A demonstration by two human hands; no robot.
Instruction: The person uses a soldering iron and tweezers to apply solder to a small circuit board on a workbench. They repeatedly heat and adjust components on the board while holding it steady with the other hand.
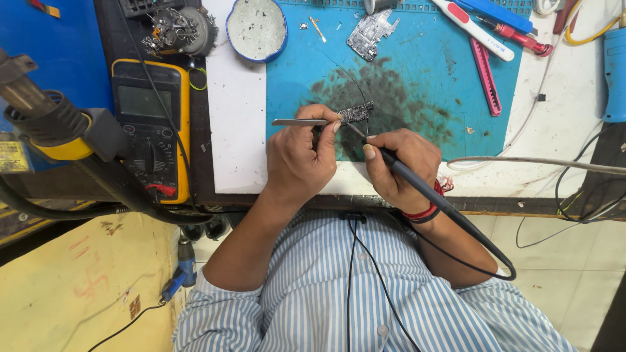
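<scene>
A white surface carries a blue rubber work mat, smooth at its far edge and blackened with a sooty smear through its middle. Off the left edge of the surface lies a yellow-cased multimeter with a grey screen and a round dial. At the near edge of the mat, the left hand pinches thin steel tweezers between thumb and forefinger; their tips press on a small, dark, narrow circuit board that sits on the smear. The right hand wraps its fingers in a pen grip around a slim black soldering iron, whose fine tip touches the mat-side end of that board, its cord trailing back over the wrist. The work looks mid-way: the board is pinned and the tip is applied, while how much of it is finished is too small to tell. Near the far edge rest a round tin of grey paste and a bare silver board.
</scene>
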